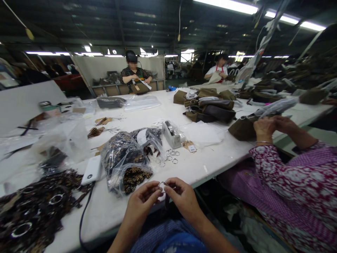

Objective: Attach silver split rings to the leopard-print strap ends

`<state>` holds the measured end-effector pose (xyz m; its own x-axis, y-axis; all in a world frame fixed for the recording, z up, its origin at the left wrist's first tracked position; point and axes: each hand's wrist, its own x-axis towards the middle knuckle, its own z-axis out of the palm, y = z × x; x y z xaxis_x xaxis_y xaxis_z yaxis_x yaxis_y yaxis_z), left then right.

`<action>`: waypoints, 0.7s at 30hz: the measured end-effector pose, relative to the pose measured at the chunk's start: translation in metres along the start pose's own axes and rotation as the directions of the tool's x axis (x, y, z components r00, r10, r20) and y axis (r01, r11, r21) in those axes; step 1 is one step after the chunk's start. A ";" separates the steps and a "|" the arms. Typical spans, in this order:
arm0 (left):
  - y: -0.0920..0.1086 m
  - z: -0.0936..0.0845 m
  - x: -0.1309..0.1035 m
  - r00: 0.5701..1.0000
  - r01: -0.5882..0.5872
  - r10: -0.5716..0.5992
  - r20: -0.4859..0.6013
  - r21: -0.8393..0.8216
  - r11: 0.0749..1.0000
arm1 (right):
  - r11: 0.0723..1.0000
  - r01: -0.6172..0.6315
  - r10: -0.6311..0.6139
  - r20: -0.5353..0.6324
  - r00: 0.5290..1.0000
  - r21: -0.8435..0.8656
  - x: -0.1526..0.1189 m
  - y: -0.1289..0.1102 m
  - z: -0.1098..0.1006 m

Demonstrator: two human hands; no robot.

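Note:
Just past the table's front edge, my left hand (pixel 144 198) and my right hand (pixel 183 196) meet, both closed in a pinch. Between their fingertips is a small silver metal ring (pixel 162 183), held from either side. Below the right fingers hangs a short dark strip (pixel 167 202); whether it is threaded on the ring I cannot tell. Several similar loose rings (pixel 172 153) lie on the table ahead. Left of them sit clear plastic bags (pixel 123 158) with leopard-patterned pieces inside.
A grey tape dispenser (pixel 171 135) stands beyond the rings, near a tag (pixel 190 146). At left are a white power bank (pixel 92 170) with a black cable and a heap of dark patterned straps (pixel 39 207). A co-worker's hands (pixel 271 126) handle an olive bag (pixel 242 129) at right.

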<state>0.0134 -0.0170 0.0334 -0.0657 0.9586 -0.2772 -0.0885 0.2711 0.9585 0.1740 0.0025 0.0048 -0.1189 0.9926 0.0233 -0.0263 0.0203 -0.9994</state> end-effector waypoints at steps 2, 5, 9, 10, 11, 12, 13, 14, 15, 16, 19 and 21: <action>0.002 0.000 0.001 1.000 0.027 -0.027 -0.001 -0.040 0.999 | 1.000 0.005 -0.005 0.037 0.999 0.006 0.001 0.000 -0.002; 0.003 -0.002 0.003 0.997 0.075 -0.072 0.035 -0.106 0.992 | 1.000 0.022 -0.023 0.107 0.994 0.017 0.001 -0.002 -0.007; 0.001 -0.002 0.004 0.994 0.098 -0.087 0.069 -0.169 0.981 | 0.996 0.002 -0.020 0.191 0.981 0.091 0.000 -0.003 -0.010; 0.001 -0.002 0.004 0.993 0.099 -0.085 0.082 -0.182 0.978 | 0.993 -0.024 -0.002 0.213 0.977 0.118 -0.001 -0.002 -0.010; 0.000 -0.002 0.005 0.992 0.102 -0.085 0.093 -0.192 0.976 | 0.989 -0.053 0.019 0.233 0.972 0.138 -0.001 -0.002 -0.010; 0.000 -0.002 0.005 0.991 0.105 -0.087 0.099 -0.199 0.974 | 0.986 -0.079 0.040 0.246 0.968 0.149 -0.001 -0.001 -0.010; 0.000 -0.003 0.006 0.991 0.111 -0.091 0.101 -0.203 0.973 | 0.984 -0.093 0.053 0.249 0.967 0.152 -0.001 0.000 -0.010; 0.000 -0.003 0.006 0.990 0.118 -0.098 0.104 -0.206 0.971 | 0.985 -0.093 0.057 0.243 0.968 0.142 -0.001 0.000 -0.011; 0.001 -0.004 0.007 0.988 0.129 -0.108 0.111 -0.211 0.969 | 0.990 -0.075 0.046 0.227 0.973 0.119 -0.001 0.001 -0.012; 0.001 -0.004 0.008 0.986 0.141 -0.116 0.124 -0.217 0.966 | 0.996 -0.040 0.023 0.208 0.978 0.081 -0.001 0.000 -0.013; 0.000 -0.005 0.009 0.979 0.162 -0.127 0.161 -0.231 0.959 | 0.995 0.081 -0.070 0.162 0.984 -0.064 0.000 -0.003 -0.016; -0.001 -0.005 0.008 0.979 0.154 -0.119 0.165 -0.226 0.962 | 0.988 0.113 -0.098 0.136 0.986 -0.104 0.000 -0.004 -0.017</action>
<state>0.0079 -0.0095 0.0302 0.1099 0.9209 -0.3740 -0.3200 0.3890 0.8638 0.1913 0.0048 0.0086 -0.2497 0.9603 0.1246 0.0636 0.1447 -0.9874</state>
